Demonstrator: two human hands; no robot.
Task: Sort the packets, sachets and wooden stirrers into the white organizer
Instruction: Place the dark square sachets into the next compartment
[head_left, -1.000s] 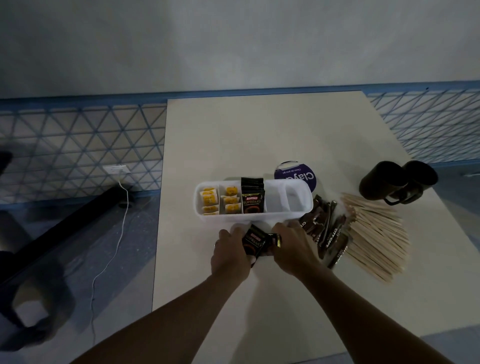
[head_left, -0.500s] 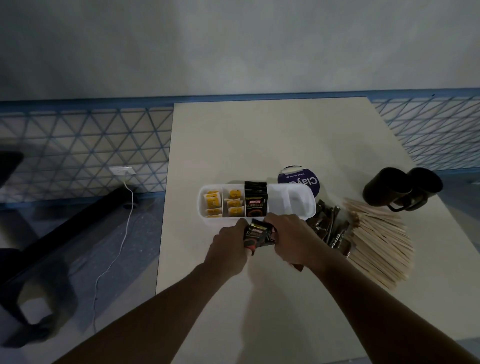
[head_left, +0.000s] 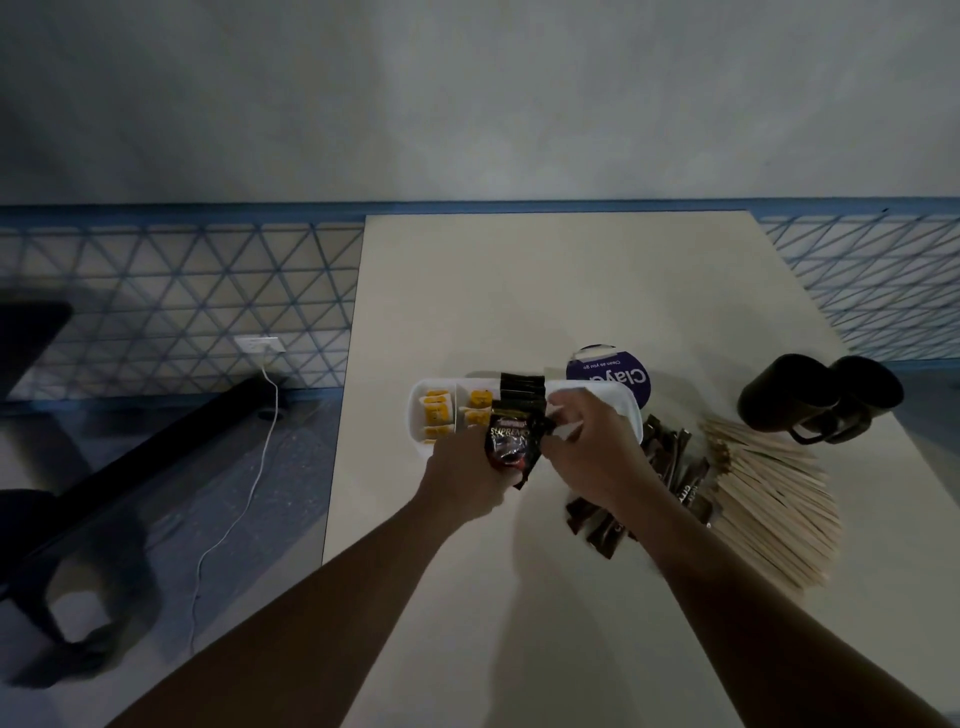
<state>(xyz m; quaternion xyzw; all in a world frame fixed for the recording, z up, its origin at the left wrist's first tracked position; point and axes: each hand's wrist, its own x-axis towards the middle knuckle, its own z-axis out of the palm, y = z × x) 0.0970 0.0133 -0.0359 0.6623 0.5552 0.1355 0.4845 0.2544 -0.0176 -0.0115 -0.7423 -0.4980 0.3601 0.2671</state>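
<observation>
**Holding packets at the organizer**

Grips a stack of black packets (head_left: 511, 441) in the left hand (head_left: 467, 478), fingers curled round its lower end, just over the near wall of the organizer (head_left: 415, 421). Pinches the stack's upper corner with the right hand (head_left: 592, 457), above the organizer's right half. Already inside: yellow sachets (head_left: 436, 413) in the left compartments, upright packets (head_left: 522, 387) in the middle. To the right on the table (head_left: 519, 597): brown sticks (head_left: 675, 467), then fanned stirrers (head_left: 769, 499), with two mugs (head_left: 810, 400) behind.
</observation>
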